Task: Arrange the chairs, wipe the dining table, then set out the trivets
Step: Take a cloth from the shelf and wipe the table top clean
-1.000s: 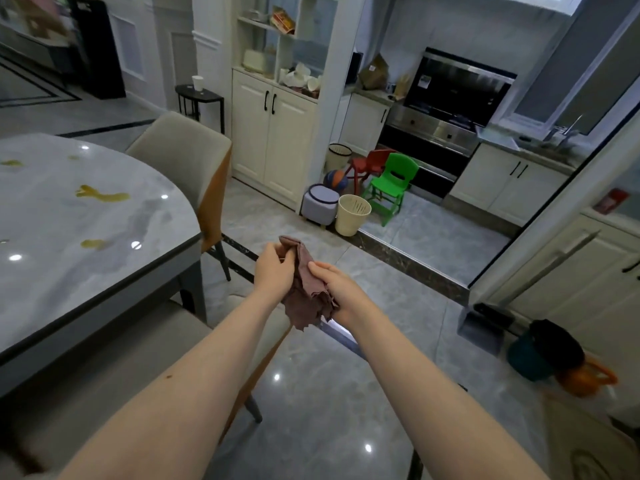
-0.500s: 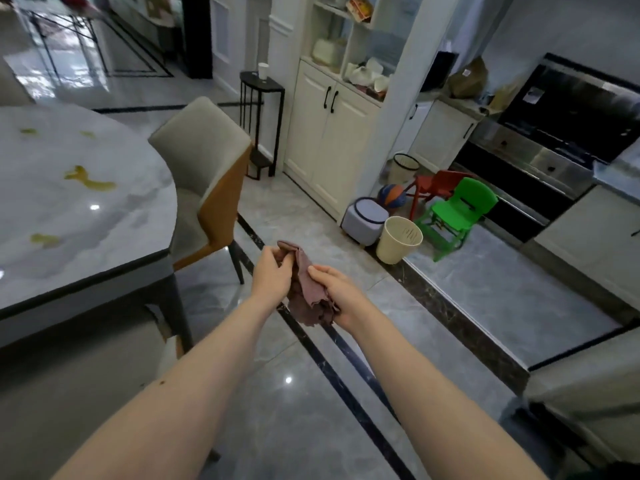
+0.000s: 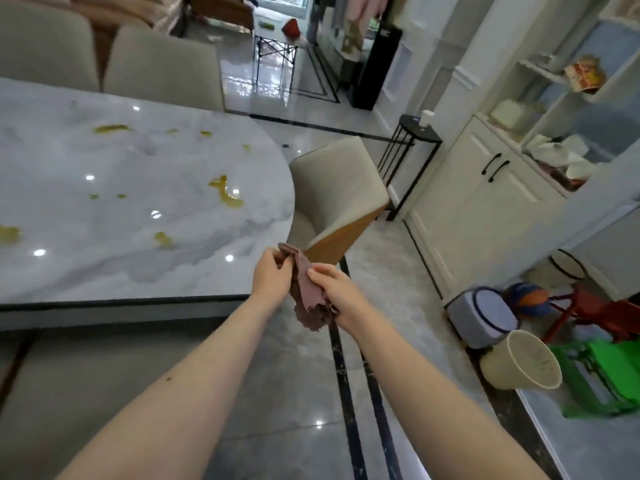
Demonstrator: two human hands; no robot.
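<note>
The marble tabletop (image 3: 131,216) spreads to the left of the hands, its near edge level with the left wrist, and carries several yellow smears (image 3: 227,194) across its surface. Beyond the hands, at the rounded end of the tabletop, a beige chair (image 3: 337,199) with an orange back stands just past the fingertips; two more beige chairs (image 3: 162,64) line the far side. White cabinets (image 3: 485,209) stand well to the right, with a cream wastebasket (image 3: 523,365), a green plastic chair (image 3: 602,379) and a grey stool (image 3: 479,318) on the floor near them. Left hand (image 3: 272,275) and right hand (image 3: 337,292) both grip a crumpled brown cloth (image 3: 306,296), held between them above the floor.
</note>
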